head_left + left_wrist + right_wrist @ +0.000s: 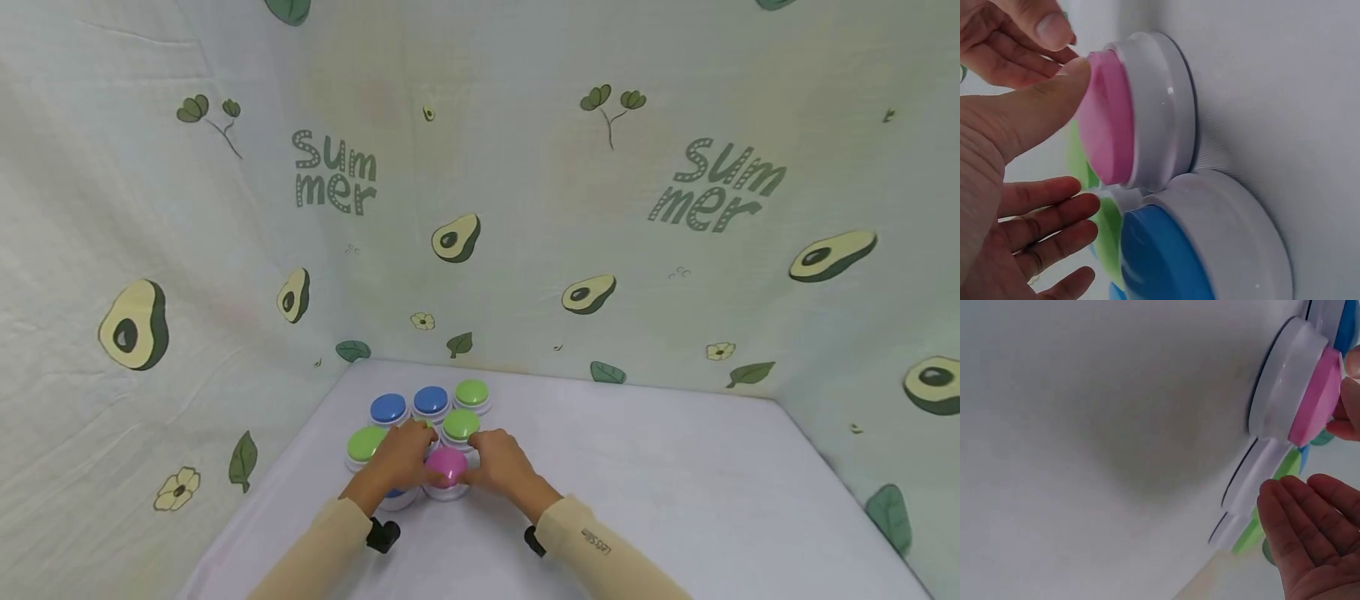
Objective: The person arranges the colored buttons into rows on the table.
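A round push button with a pink top (447,465) and a white base stands at the front of a tight cluster of similar buttons. My left hand (405,457) is on its left side, the thumb (1054,100) at the edge of the pink top and the other fingers extended over neighbouring buttons. From the right, my right hand (504,467) comes close to the same button, its fingers (1291,531) straight beside a green-topped button (1287,464). Next to the pink one, a blue-topped button (1163,256) sits partly under my left hand in the head view.
Behind the hands are two more blue-topped buttons (387,407) and several green-topped ones (472,392). The white tabletop (660,475) extends to the right. Printed cloth (510,183) with avocados and lettering hangs along the back and sides.
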A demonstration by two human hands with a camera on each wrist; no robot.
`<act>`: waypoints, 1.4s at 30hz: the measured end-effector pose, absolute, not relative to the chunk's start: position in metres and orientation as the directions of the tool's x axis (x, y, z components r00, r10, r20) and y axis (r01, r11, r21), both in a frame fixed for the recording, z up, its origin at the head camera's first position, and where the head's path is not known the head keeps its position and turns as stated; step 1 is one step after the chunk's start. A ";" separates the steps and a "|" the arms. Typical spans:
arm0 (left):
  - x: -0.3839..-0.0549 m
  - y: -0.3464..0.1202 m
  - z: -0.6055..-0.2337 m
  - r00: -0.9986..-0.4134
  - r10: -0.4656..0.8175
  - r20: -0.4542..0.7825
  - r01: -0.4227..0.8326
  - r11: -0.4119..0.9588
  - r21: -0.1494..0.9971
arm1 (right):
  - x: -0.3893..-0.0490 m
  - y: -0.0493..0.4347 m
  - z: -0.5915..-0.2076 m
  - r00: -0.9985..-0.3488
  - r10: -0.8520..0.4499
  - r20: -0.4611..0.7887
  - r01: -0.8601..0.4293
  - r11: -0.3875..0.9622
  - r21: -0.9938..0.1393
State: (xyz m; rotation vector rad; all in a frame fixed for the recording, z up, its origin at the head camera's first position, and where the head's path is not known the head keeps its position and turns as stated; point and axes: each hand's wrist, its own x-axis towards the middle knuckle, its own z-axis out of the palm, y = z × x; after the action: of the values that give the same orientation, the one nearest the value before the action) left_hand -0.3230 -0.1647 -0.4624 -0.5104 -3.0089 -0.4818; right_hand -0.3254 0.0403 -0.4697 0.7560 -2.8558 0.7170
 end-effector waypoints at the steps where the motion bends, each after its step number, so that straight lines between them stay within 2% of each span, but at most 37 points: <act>1: -0.323 -0.164 -0.464 -0.944 0.314 0.099 0.329 0.896 0.298 | -0.325 0.039 -0.472 -0.873 -0.440 0.209 -0.487 0.762 -0.428; 13: -0.324 -0.161 -0.474 -0.935 0.333 0.121 0.354 0.864 0.358 | -0.328 0.032 -0.489 -0.887 -0.424 0.183 -0.448 0.692 -0.566; 24: -0.326 -0.158 -0.476 -0.941 0.316 0.124 0.339 0.874 0.347 | -0.335 0.030 -0.492 -0.881 -0.407 0.240 -0.467 0.674 -0.572; 30: -0.324 -0.159 -0.478 -0.943 0.313 0.114 0.333 0.882 0.334 | -0.337 0.027 -0.492 -0.889 -0.397 0.227 -0.450 0.669 -0.592; 42: -0.318 -0.162 -0.483 -0.961 0.273 0.054 0.261 0.819 0.511 | -0.333 0.022 -0.498 -0.901 -0.387 0.198 -0.422 0.669 -0.612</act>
State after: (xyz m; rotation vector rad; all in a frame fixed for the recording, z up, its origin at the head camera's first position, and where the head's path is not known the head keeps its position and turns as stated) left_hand -0.3176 -0.1618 -0.4828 -0.4431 -3.0163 -0.8433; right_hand -0.3334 0.0223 -0.4976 0.6841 -2.8227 1.0551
